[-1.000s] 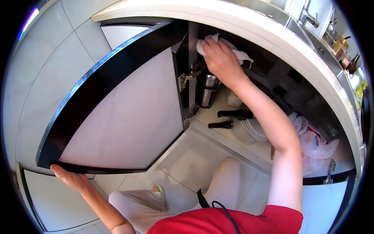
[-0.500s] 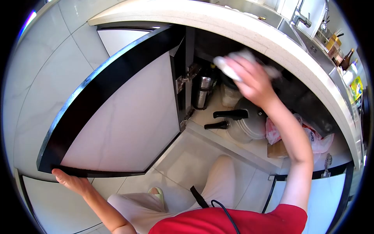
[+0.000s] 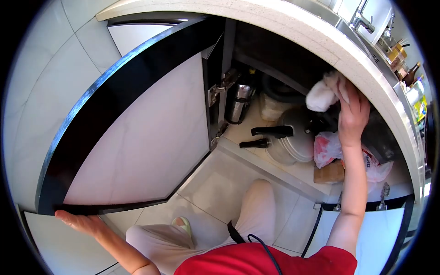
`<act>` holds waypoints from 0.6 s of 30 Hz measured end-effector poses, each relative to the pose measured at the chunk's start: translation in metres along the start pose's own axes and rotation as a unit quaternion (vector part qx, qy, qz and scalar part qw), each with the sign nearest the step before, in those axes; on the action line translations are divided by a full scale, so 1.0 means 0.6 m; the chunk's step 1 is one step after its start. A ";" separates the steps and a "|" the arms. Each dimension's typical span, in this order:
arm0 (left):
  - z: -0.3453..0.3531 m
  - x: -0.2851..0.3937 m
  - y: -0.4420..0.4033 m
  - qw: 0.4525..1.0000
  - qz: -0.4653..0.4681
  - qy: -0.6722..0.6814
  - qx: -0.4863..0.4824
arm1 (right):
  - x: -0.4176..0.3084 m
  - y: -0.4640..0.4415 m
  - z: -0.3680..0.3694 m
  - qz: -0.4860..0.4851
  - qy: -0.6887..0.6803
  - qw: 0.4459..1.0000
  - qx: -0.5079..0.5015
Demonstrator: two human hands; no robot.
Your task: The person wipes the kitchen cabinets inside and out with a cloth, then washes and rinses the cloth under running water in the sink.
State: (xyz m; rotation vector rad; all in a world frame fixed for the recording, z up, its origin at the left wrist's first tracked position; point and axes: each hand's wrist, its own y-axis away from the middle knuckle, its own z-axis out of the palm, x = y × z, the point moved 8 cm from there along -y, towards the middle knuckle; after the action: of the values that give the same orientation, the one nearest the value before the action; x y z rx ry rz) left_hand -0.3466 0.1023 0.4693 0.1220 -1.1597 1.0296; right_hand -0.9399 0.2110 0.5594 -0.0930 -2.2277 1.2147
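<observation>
My left hand (image 3: 80,222) is at the bottom corner of the open cabinet door (image 3: 137,133), gripping its dark edge; most of the fingertips are hidden. My right hand (image 3: 354,117) reaches up under the countertop edge, its fingers wrapped round a crumpled white cloth (image 3: 323,95). The cloth is at the upper front of the open cabinet. Below it stands a pressure cooker (image 3: 291,142) with black handles. To the cooker's left is a steel thermos flask (image 3: 239,103). Right of the cooker lie plastic bags (image 3: 327,149), partly behind my forearm.
The pale countertop (image 3: 275,19) curves above the cabinet, with a faucet (image 3: 362,20) and bottles (image 3: 411,73) on the right. A small brown box (image 3: 328,173) sits at the cabinet's front edge. Another open door (image 3: 362,229) is at lower right.
My right hand has moved right with the white cloth, from above the pressure cooker to the countertop's underside. The left hand and the door have shifted slightly left and down.
</observation>
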 end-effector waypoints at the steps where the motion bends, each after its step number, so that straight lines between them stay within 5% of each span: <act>1: -0.001 -0.001 0.001 1.000 -0.002 -0.004 0.003 | 0.010 0.025 0.003 0.001 0.004 1.000 -0.002; 4: -0.005 -0.013 -0.008 0.999 0.001 0.015 -0.052 | 0.033 0.056 -0.017 0.062 0.010 0.998 -0.013; 5: -0.013 -0.010 -0.010 0.999 -0.003 -0.008 -0.042 | 0.064 0.071 -0.018 0.243 -0.217 0.945 0.004; 6: -0.006 0.000 -0.004 0.999 -0.002 -0.007 -0.045 | 0.074 0.094 -0.001 0.403 -0.428 0.809 0.024; 8: 0.009 0.093 0.042 0.939 0.260 -0.219 0.049 | 0.027 0.117 0.050 0.529 -0.687 0.497 -0.026; 9: 0.009 0.105 0.059 0.938 0.264 -0.218 0.051 | 0.006 0.135 0.074 0.542 -0.738 0.401 -0.026; 11: 0.010 0.166 0.153 0.852 0.508 -0.120 0.038 | -0.048 0.155 0.103 0.557 -0.801 0.214 -0.043; 12: 0.026 0.161 0.186 0.871 0.484 -0.034 -0.079 | -0.079 0.155 0.106 0.561 -0.815 0.127 -0.061; 13: 0.065 0.138 0.216 0.900 0.356 -0.031 -0.249 | -0.095 0.165 0.116 0.570 -0.806 0.134 -0.090; 14: 0.099 0.073 0.259 0.915 0.150 -0.145 -0.345 | -0.111 0.160 0.117 0.541 -0.817 0.162 -0.112; 15: 0.172 0.042 0.321 0.883 -0.110 -0.102 -0.445 | -0.127 0.145 0.109 0.522 -0.826 0.176 -0.119; 17: 0.240 -0.056 0.447 0.696 -0.416 0.024 -0.585 | -0.152 0.111 0.084 0.484 -0.827 0.249 -0.144; 18: 0.272 -0.073 0.484 0.665 -0.453 0.053 -0.591 | -0.166 0.100 0.067 0.461 -0.812 0.320 -0.156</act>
State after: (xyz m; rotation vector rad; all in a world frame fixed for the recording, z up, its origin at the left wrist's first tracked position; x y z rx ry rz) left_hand -0.6696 0.1469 0.3891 -0.3768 -1.2253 -0.7017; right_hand -0.8919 0.1831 0.4493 -0.6111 -4.7283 1.5151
